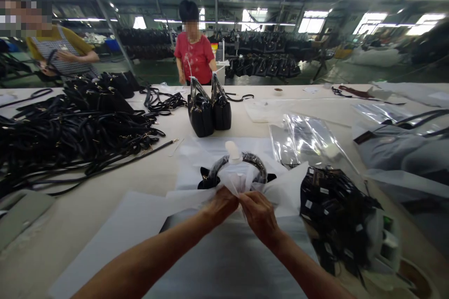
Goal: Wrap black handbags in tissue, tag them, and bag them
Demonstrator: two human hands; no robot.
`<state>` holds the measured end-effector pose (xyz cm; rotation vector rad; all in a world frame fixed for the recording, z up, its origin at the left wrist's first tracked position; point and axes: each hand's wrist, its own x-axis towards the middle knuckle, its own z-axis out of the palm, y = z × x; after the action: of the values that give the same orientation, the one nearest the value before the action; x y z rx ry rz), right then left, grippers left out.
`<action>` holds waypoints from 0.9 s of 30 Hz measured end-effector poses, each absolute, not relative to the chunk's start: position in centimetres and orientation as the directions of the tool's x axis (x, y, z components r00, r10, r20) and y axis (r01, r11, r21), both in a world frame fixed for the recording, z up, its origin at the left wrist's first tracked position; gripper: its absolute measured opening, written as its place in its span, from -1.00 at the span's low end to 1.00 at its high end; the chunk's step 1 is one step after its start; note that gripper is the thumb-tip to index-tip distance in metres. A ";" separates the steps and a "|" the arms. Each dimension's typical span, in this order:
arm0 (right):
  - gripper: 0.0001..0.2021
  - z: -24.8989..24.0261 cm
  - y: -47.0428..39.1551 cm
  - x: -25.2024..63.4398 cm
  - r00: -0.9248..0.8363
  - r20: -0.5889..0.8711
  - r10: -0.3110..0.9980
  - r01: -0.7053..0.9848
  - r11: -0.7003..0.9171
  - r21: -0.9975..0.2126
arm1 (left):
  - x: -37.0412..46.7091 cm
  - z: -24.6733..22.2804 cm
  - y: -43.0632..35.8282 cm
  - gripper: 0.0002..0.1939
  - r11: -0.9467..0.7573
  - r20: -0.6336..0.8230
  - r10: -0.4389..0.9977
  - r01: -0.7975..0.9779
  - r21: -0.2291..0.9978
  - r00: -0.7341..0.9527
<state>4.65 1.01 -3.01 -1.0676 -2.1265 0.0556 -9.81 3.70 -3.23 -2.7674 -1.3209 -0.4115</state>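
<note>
Directly in front of me lies a black handbag, mostly covered by thin white wrapping paper [242, 252]. Its curved, film-wrapped handle [258, 162] stands out at the far end, with a white paper tab [233, 150] at its top. My left hand [224, 200] is closed at the gathered paper just below the handle, its fingertips partly hidden by it. Close beside it, my right hand [258, 212] pinches a fold of the same paper between thumb and fingers. The two hands nearly touch.
Two black handbags [201, 114] stand farther back. Black straps [87, 135] are heaped at left. Clear plastic bags [308, 138] and a pile of black tags [333, 210] lie at right, near bags under translucent wrap [414, 159]. Two people stand across the table [147, 173].
</note>
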 end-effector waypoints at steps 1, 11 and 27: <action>-0.78 -2.9 1.0 4.7 -0.378 0.601 0.704 0.667 0.658 -0.351 | -10.4 -3.5 3.2 -0.60 -0.652 0.270 0.738 0.756 0.052 0.618; -0.74 -7.4 0.3 4.4 -0.507 0.560 0.655 0.756 0.650 -0.076 | -13.9 -3.8 0.6 -0.63 -0.763 0.458 0.406 0.569 -0.306 0.791; -0.75 -7.4 -3.7 9.7 -0.416 0.573 0.707 0.769 0.609 -0.193 | -11.7 -5.4 2.9 -0.68 -0.763 0.570 0.297 0.549 -0.341 0.766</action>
<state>9.74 -3.67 -7.43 -1.1576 -2.2129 -0.1315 -11.72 2.89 -5.44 -2.4606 -0.6355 -0.6786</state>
